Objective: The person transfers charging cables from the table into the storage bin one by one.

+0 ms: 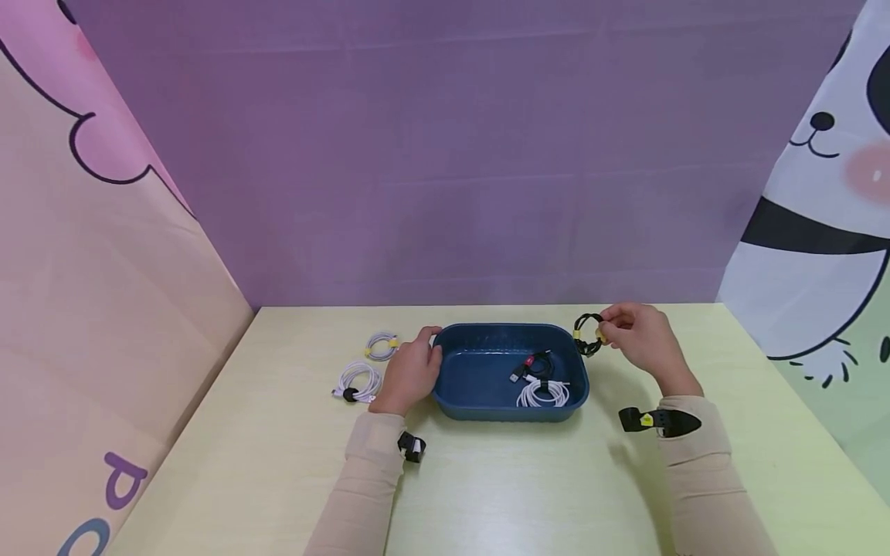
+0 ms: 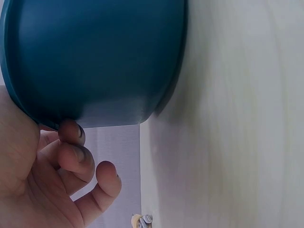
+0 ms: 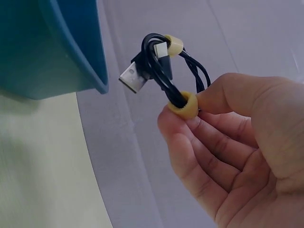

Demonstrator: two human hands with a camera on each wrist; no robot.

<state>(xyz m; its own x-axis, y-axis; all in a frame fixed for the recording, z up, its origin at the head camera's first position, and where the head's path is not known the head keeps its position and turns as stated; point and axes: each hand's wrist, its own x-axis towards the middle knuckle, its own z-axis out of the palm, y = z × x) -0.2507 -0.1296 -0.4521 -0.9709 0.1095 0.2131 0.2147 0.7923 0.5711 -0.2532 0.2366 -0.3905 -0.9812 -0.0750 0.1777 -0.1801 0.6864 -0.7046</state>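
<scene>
One black cable (image 3: 153,66), coiled in an upright ring with two yellow bands (image 3: 184,105), is pinched in the right hand's (image 1: 643,340) fingers beside the right rim of a blue bin (image 1: 480,374), plug (image 3: 134,78) angled binward. The left hand (image 1: 408,371), fingers bent, grips the left rim. Inside: one white cable (image 1: 534,395), one red-marked cable (image 1: 542,371). Two pale coils (image 1: 376,378) lie on the tabletop (image 1: 514,486).

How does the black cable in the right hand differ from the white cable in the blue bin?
The black cable is bound with yellow bands; the white cable has a black band. The black cable is held up by the right hand, while the white cable lies in the blue bin. Both are coiled.
</scene>
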